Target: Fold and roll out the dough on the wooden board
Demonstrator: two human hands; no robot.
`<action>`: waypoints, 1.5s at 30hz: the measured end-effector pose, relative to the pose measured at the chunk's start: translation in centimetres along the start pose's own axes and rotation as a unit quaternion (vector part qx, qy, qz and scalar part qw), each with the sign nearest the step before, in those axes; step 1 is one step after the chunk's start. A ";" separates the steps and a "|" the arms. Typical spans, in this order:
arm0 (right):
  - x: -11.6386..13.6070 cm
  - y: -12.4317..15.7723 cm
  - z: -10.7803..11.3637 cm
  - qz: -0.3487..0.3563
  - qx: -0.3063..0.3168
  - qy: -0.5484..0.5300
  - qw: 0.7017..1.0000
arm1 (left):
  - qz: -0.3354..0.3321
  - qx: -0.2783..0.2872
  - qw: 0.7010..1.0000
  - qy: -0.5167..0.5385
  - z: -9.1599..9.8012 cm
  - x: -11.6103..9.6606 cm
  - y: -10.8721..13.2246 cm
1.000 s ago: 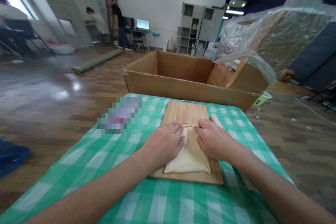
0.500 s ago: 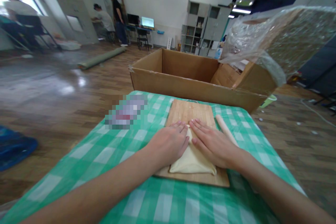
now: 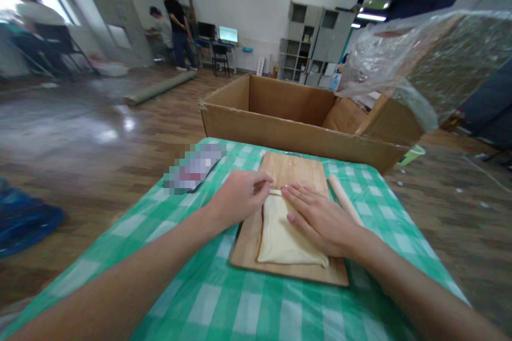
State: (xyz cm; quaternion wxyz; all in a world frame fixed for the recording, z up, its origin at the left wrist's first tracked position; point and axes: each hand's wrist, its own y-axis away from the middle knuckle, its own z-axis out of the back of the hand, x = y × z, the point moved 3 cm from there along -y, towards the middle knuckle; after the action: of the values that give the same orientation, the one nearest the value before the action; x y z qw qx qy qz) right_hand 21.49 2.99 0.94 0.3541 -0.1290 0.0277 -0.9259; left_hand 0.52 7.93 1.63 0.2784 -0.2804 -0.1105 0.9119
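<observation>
A pale, folded sheet of dough (image 3: 286,242) lies roughly square on a wooden cutting board (image 3: 296,168). My right hand (image 3: 320,216) rests flat over the dough's right side, fingers stretched out together towards its far edge. At the far left corner, my left hand (image 3: 242,197) has its fingers bent, with thumb and fingertips closed on the dough's edge. My right palm and fingers hide part of the dough's right half. Just right of the board lies a light rolling pin (image 3: 344,200), partly behind my right hand.
A green-and-white checked cloth (image 3: 224,303) covers the table. A blurred-out flat item (image 3: 196,170) lies at its left edge. Beyond the table stands a large open cardboard box (image 3: 288,130), with plastic-wrapped material (image 3: 452,58) at right. People (image 3: 176,21) are in the background.
My left hand has lifted off the dough's left side and shifted left, its fingers now bent at the far corner. More of the dough shows. My right hand stays nearly in place.
</observation>
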 end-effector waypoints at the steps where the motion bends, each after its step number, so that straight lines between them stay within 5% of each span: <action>1: 0.0 0.0 0.0 -0.001 0.001 0.000 1.000 | 0.012 -0.013 1.000 0.014 0.4 0.6 -0.2; 9: -0.6 0.0 -0.3 -0.005 -0.005 -0.011 1.000 | -0.125 0.125 0.983 0.059 0.3 2.8 -0.7; 21: 0.4 -0.2 0.0 0.053 0.008 -0.020 0.998 | -0.145 0.091 0.982 -0.084 0.7 -0.2 0.7; 34: 0.5 -0.5 0.1 0.028 -0.009 -0.077 0.997 | 0.013 0.069 0.996 0.049 -1.1 0.4 -0.3; 40: -2.5 -0.6 0.6 -0.100 -0.155 -0.186 0.965 | 0.111 0.076 0.983 0.128 -0.9 0.1 0.0; 45: -4.8 -0.9 0.3 -0.154 -0.155 -0.218 0.951 | 0.128 0.054 0.966 0.220 -1.0 0.3 0.1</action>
State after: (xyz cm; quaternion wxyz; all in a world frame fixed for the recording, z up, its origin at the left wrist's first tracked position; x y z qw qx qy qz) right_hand 24.41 6.87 0.27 0.1797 -0.3842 0.0729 -0.9026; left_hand 0.86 8.11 0.65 0.1918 -0.4701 0.0393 0.8606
